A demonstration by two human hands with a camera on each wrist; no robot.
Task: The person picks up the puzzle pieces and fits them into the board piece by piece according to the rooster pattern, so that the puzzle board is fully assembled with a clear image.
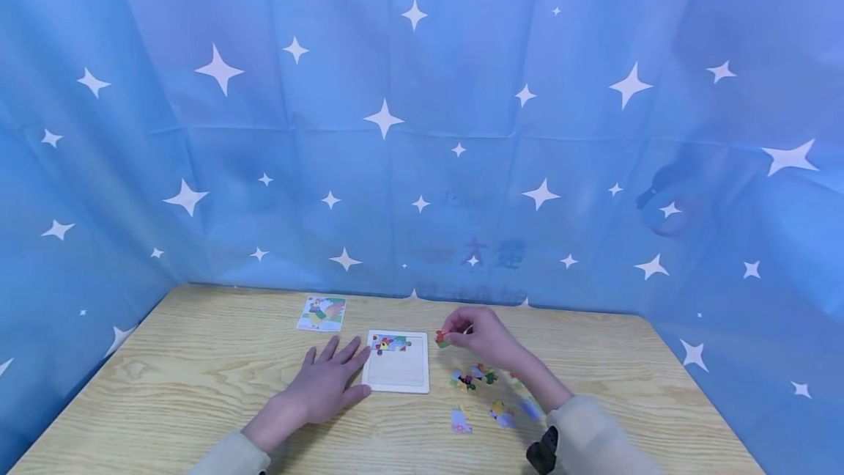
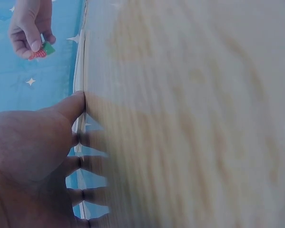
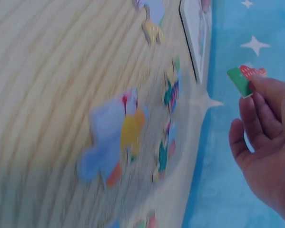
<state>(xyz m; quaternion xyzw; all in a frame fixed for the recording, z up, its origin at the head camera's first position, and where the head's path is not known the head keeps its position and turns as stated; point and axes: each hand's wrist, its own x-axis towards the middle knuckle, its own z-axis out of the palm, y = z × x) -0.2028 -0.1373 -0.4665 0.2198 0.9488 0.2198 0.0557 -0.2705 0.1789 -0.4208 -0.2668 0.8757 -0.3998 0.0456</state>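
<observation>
A white square puzzle tray (image 1: 398, 376) lies on the wooden table, with a few joined puzzle pieces (image 1: 393, 343) along its upper left. My left hand (image 1: 327, 381) is spread with straight fingers at the tray's left edge, its fingertips touching the rim. Between thumb and fingers, my right hand (image 1: 484, 336) pinches a red and green puzzle piece (image 3: 240, 80), held just off the tray's right side. White dots show on the red part of that piece in the right wrist view. Several loose puzzle pieces (image 1: 461, 420) are scattered under and in front of the right forearm.
A square picture card (image 1: 321, 314) with a colourful bird-like figure lies at the back left of the table (image 1: 198, 380). Blue curtains (image 1: 422, 189) with white stars hang behind and along both sides. A dark band (image 1: 543, 451) sits at the right wrist.
</observation>
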